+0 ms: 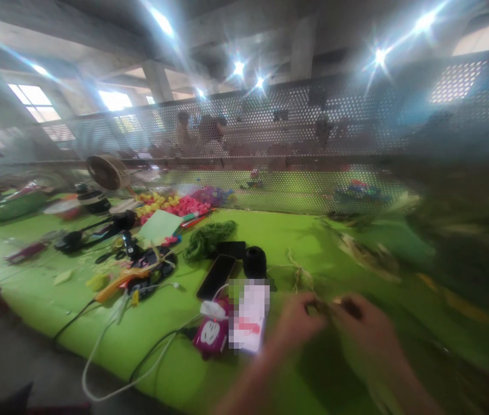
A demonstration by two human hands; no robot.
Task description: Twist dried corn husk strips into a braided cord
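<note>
My left hand is over the green table, its fingers bent and pinched together near a thin pale strand. Close beside it on the right, my right hand is also closed, thumb and fingers pressed together. Something small and thin seems to run between the two hands, but blur hides what it is. A phone with a lit screen lies left of my left hand, beside a purple-red box with a white face on it. A black spool stands behind the lit phone.
On the green table are a dark phone, green yarn, an orange-handled tool, cables, and pink and yellow pieces. A fan stands back left. Perforated metal panel runs behind. Dried leaves lie right.
</note>
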